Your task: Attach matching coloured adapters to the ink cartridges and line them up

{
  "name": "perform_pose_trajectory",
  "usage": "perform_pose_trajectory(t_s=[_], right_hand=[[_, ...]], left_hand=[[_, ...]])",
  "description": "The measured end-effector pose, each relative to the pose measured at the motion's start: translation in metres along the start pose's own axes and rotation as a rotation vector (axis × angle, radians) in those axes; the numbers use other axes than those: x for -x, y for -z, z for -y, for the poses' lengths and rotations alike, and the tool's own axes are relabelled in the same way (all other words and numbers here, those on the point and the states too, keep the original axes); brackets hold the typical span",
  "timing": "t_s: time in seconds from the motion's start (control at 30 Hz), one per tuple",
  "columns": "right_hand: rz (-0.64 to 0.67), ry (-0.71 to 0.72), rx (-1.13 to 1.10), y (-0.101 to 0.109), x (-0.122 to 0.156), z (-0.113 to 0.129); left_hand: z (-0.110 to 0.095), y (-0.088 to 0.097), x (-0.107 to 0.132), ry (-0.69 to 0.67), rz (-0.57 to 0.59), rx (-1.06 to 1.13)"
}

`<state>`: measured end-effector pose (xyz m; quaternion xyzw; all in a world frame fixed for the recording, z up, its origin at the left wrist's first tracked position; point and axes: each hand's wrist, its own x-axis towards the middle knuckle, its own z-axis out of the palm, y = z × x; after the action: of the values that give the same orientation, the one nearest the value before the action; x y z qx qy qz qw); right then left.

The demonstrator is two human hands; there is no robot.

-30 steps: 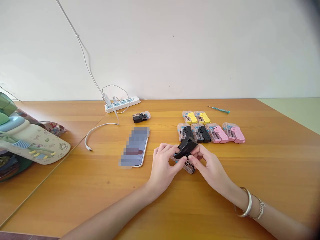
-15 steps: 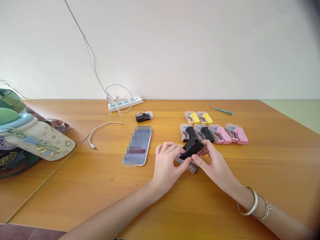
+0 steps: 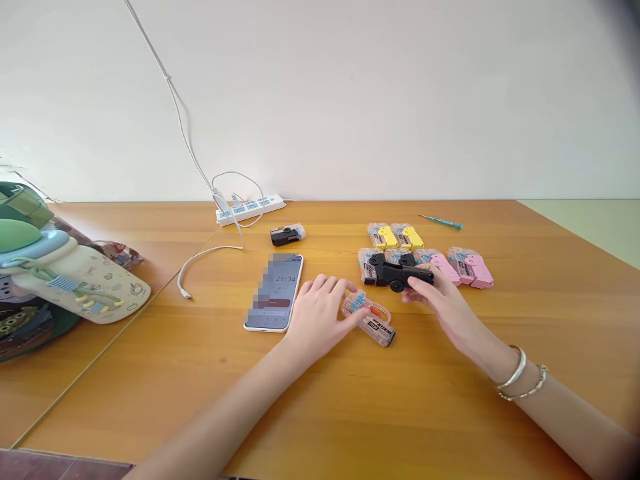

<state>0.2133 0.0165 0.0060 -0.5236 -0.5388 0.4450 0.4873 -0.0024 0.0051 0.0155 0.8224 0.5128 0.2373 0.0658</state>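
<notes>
Your right fingers point(image 3: 424, 285) are together, clamped on one black plastic piece point(image 3: 395, 273), long axis left-right, free end pointing left, just over two black packs point(image 3: 371, 267). Your left fingers point(image 3: 335, 287) are apart, touching one clear plastic case point(image 3: 367, 319). Behind: two yellow packs point(image 3: 395, 235), two pink packs point(image 3: 470, 268).

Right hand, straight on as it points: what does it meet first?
The black plastic part in the right hand leads; first in line is the clear pack at the row's left end, though depth is unclear: it may already touch.
</notes>
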Motion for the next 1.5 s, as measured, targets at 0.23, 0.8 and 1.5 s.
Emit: perform_pose_trajectory(t_s=[0.23, 0.8, 1.5], right_hand=[[0.139, -0.039, 0.067, -0.009, 0.003, -0.008], [0.318, -0.168, -0.089, -0.005, 0.009, 0.010], [0.431, -0.063, -0.044, -0.018, 0.026, -0.002]], left_hand=[[0.002, -0.007, 0.002, -0.017, 0.107, 0.016], [-0.001, -0.014, -0.001, 0.181, 0.086, 0.870], [-0.005, -0.010, 0.005, 0.207, 0.025, 0.908]])
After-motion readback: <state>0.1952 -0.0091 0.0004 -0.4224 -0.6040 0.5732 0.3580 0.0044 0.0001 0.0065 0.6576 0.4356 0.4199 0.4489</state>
